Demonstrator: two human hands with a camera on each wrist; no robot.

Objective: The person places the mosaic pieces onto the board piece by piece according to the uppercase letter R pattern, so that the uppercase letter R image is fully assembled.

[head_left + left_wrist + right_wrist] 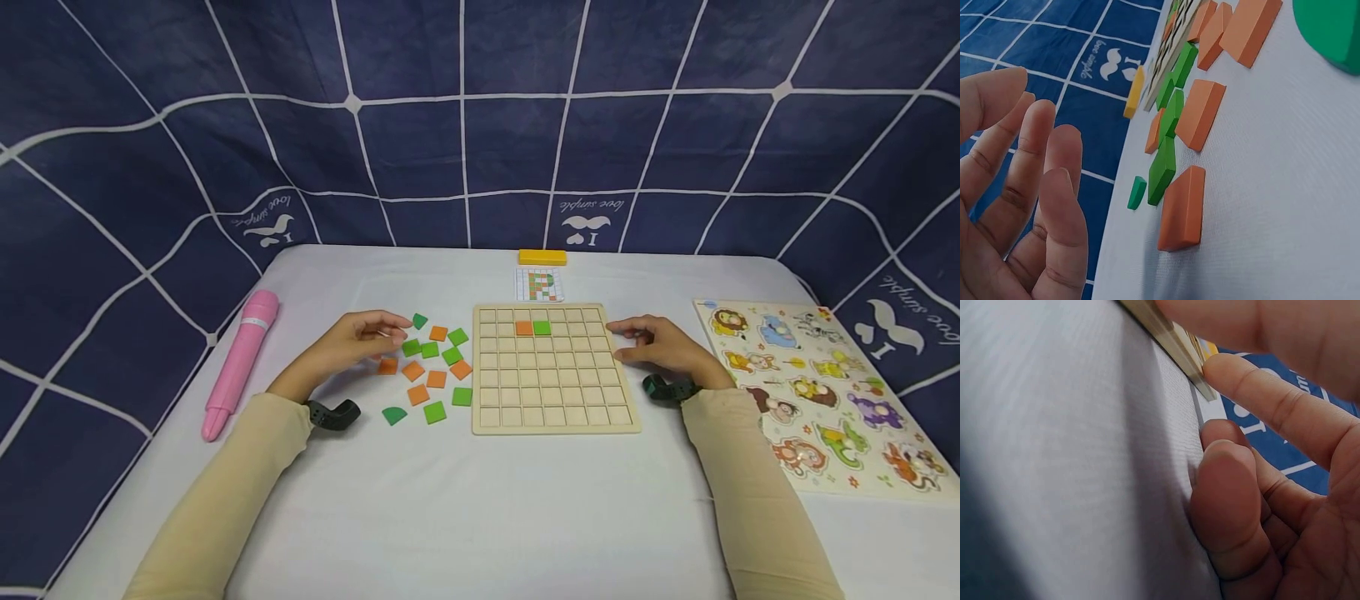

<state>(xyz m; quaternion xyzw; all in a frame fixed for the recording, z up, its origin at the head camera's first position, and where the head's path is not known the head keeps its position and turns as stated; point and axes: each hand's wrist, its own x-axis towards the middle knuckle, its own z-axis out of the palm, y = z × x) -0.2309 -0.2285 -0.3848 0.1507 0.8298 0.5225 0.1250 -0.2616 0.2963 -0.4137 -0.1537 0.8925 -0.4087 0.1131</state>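
Loose tiles [430, 350] lie between the tabletop's [480, 517] left edge and the grid board [547, 360]; judged light, stiff and smooth, best pinched by opposite sides. Left hand [352, 342] hovers beside them, fingers loosely spread, holding nothing; right hand [660, 343], fingertips parted, appears to touch the board's right edge.

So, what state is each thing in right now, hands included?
Grid board: flat, one orange tile and one green tile placed, other cells empty
Loose tiles: scattered flat on the white table
Left hand: relaxed, holding nothing
Right hand: relaxed, at the board's right edge
Pattern card: flat, pattern up
Yellow block: lying flat
Long pink object: lying down
Animal puzzle: flat, pictures up
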